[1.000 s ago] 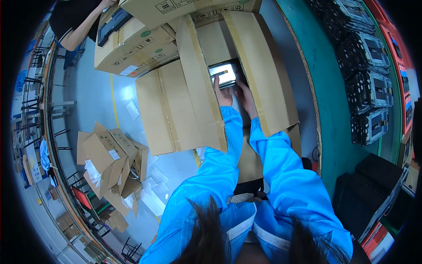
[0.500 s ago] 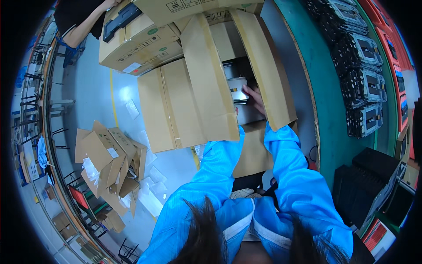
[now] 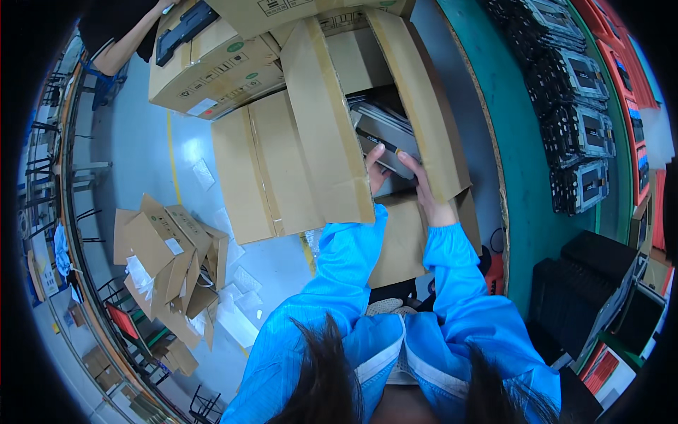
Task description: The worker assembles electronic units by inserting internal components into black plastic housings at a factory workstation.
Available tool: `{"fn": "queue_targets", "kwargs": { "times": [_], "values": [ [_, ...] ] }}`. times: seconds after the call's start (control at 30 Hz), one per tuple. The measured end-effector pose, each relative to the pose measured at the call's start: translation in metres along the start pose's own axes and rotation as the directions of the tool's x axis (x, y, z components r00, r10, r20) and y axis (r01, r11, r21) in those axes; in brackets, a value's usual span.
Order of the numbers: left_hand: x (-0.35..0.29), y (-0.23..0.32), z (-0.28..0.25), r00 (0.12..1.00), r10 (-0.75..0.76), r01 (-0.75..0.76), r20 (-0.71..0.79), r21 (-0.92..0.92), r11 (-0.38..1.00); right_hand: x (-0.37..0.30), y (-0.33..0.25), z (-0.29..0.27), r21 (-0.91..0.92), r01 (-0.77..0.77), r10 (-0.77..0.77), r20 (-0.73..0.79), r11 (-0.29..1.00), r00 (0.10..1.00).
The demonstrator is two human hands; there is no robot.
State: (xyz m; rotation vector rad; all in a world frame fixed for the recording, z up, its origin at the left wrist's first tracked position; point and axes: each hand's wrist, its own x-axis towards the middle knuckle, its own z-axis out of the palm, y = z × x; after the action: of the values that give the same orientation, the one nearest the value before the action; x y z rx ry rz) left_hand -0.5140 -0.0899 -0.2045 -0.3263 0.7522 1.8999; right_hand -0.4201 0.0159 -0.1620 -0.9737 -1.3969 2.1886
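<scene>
One flat grey panel [image 3: 393, 161] is inside the open carton [image 3: 351, 60], low between two raised flaps [image 3: 330, 134]. Our left hand [image 3: 378, 169] and right hand [image 3: 425, 185] both look part-closed on its near edge, probably to balance the weight. Farther out, we count one black part [image 3: 185, 32] on a box [image 3: 212, 85], and at least four frame stacks [image 3: 590, 131] on the green counter [image 3: 522, 141], likely piled to save room.

Left grip [image 3: 377, 171], right grip [image 3: 426, 185] — on grey panel [image 3: 392, 161]; open carton [image 3: 318, 141]
</scene>
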Motion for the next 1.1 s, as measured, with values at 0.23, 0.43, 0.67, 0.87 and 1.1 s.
{"fn": "queue_targets", "kwargs": {
  "times": [0.23,0.43,0.67,0.87,1.1],
  "values": [
    [-0.042,-0.01,0.056,0.924,0.381,-0.381,0.017,-0.021,0.924,-0.066,-0.027,0.028,0.193,0.123,-0.095,-0.146,0.974,0.985],
    [-0.084,-0.026,0.072,0.941,0.326,-0.333,-0.089,-0.082,0.939,-0.114,-0.027,0.032,0.195,0.249,-0.202,-0.231,0.949,0.952],
    [-0.136,-0.05,0.046,0.971,0.24,-0.237,0.012,-0.11,0.965,-0.19,-0.03,0.039,0.04,0.242,-0.221,-0.287,0.969,0.932],
    [-0.202,-0.06,0.093,0.943,0.172,-0.171,0.285,-0.028,0.985,-0.251,-0.046,0.017,-0.289,0.48,-0.554,-0.287,0.828,0.782],
    [-0.273,-0.167,0.173,0.434,-0.512,0.512,0.742,0.264,0.817,-0.353,-0.098,-0.027,-0.679,0.577,-0.891,-0.36,0.453,0.276]
  ]
}}
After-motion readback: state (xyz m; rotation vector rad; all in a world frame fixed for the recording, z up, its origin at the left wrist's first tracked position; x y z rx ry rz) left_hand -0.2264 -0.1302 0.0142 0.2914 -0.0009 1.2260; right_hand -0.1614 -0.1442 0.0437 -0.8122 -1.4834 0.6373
